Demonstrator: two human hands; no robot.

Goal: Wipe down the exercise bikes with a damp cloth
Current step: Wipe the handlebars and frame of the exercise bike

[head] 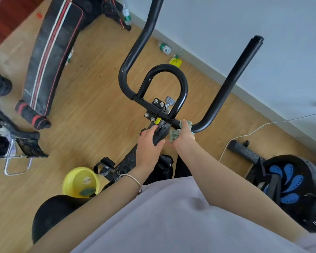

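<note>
On my feed I am looking straight down over the front of an exercise bike (128, 161), its black handlebar (226, 84) spreading up and out on both sides. My right hand (183, 136) is curled round a crumpled green cloth (174, 135) and presses it against the handlebar's crossbar, just right of the bolted clamp (154, 108). Part of the cloth hangs down below the fingers and a corner sticks out above them.

My left hand (148, 143) is just beside it, fingers and thumb wrapped round a black part (160, 134) on the stem under the clamp. What that part is I cannot tell from here. A thin bracelet (133, 179) sits on the left wrist.

Lower down, a pedal (104, 166) shows on the left of the frame and the black saddle (51, 214) sits at the bottom left, partly behind my left forearm. A yellow basin (71, 181) stands on the wooden floor (98, 106) near the pedal, with a green rag (87, 191) lying in it.

To the right stands a second machine with a blue-patterned flywheel (288, 183), and a white cable (244, 136) runs across the floor beside it. A padded bench (49, 57) with red and white stripes lies at the upper left. A plastic bottle (165, 48) lies on the floor along the wall (263, 24).
</note>
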